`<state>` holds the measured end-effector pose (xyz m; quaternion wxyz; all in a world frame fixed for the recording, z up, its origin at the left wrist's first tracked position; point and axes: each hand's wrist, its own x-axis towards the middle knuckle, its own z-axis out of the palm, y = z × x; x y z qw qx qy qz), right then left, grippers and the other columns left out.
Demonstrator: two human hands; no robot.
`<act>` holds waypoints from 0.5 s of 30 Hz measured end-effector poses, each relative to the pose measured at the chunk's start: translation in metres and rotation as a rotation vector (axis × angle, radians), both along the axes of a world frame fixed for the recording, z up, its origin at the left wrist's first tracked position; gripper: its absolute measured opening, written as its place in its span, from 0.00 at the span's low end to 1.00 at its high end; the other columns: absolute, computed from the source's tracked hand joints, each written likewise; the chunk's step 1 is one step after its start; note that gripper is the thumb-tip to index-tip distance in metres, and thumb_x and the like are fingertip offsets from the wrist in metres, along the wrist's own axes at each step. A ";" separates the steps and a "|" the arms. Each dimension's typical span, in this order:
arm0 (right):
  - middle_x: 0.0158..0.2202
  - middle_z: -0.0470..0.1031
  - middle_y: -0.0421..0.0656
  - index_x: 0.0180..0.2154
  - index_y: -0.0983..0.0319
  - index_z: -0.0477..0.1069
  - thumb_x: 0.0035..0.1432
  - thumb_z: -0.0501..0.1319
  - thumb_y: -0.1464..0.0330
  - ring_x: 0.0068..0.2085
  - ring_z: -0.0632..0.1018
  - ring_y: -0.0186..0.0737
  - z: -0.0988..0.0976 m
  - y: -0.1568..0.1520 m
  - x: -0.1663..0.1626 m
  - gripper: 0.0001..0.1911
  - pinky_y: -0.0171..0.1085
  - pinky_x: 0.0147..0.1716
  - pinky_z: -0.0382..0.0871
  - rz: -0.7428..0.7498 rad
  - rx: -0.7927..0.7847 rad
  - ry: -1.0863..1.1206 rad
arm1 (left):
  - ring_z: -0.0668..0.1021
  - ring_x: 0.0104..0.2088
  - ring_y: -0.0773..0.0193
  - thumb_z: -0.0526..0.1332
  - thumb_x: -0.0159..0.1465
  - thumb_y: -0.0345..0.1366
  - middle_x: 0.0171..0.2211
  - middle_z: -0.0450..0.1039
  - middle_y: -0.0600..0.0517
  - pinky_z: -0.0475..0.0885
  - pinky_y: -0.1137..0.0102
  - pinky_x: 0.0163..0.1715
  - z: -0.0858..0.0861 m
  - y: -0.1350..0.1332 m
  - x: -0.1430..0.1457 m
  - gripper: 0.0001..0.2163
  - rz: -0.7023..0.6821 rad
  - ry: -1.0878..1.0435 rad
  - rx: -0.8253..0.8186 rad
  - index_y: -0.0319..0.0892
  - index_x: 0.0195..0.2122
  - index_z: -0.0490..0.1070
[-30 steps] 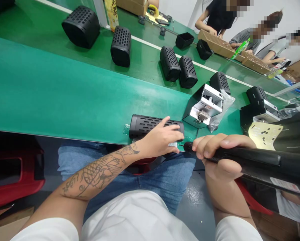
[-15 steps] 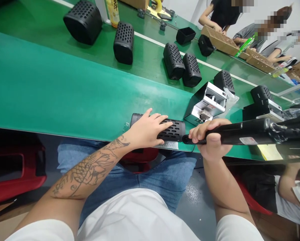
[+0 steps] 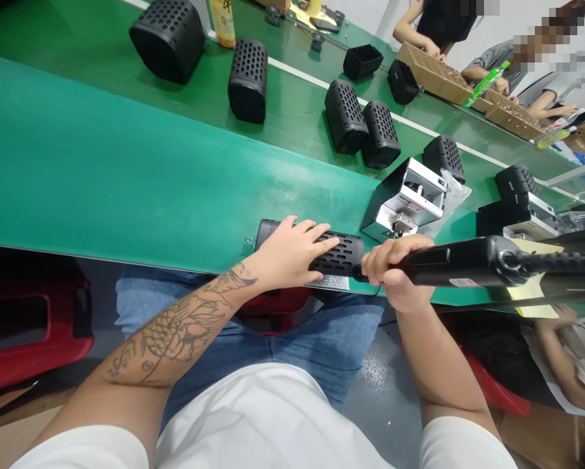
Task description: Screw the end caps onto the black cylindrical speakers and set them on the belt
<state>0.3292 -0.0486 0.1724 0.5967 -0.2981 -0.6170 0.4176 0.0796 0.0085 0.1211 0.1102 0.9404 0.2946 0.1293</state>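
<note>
A long black perforated speaker housing (image 3: 339, 253) lies on its side at the near edge of the green bench (image 3: 126, 176). My left hand (image 3: 290, 253) rests on top of it, fingers laid over the shell and pressing it down. My right hand (image 3: 395, 272) is wrapped round a black electric screwdriver (image 3: 468, 262), held level, with its tip against the housing's right end. A small silver plate shows under the housing's right end.
A silver screw feeder box (image 3: 410, 202) stands just beyond the screwdriver. Several black perforated housings (image 3: 247, 78) sit on the conveyor belt behind. Other people work at cardboard trays (image 3: 436, 73) at the far right. A red stool (image 3: 33, 326) stands at my left.
The screwdriver swung up from a downward slant to level, its tip now at the housing's end. My left hand slid from the housing's right end to its middle.
</note>
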 end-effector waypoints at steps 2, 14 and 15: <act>0.20 0.74 0.28 0.36 0.53 0.73 0.66 0.89 0.51 0.16 0.70 0.32 -0.001 0.002 0.002 0.28 0.35 0.22 0.77 0.031 -0.008 0.011 | 0.84 0.73 0.30 0.81 0.74 0.47 0.84 0.78 0.33 0.75 0.44 0.72 0.000 0.000 0.000 0.38 0.006 0.013 0.001 0.48 0.84 0.80; 0.21 0.73 0.29 0.41 0.52 0.79 0.66 0.86 0.41 0.17 0.74 0.36 0.013 0.021 0.034 0.28 0.40 0.23 0.80 -0.328 0.098 0.022 | 0.84 0.75 0.28 0.82 0.76 0.48 0.85 0.77 0.29 0.76 0.43 0.72 -0.008 -0.012 0.009 0.39 0.086 0.060 0.051 0.45 0.85 0.78; 0.21 0.72 0.28 0.41 0.52 0.79 0.65 0.86 0.40 0.18 0.74 0.36 0.016 0.033 0.046 0.29 0.39 0.23 0.79 -0.465 0.140 0.037 | 0.84 0.75 0.28 0.82 0.76 0.48 0.85 0.77 0.28 0.77 0.42 0.73 -0.009 -0.016 0.012 0.38 0.102 0.056 0.054 0.44 0.85 0.78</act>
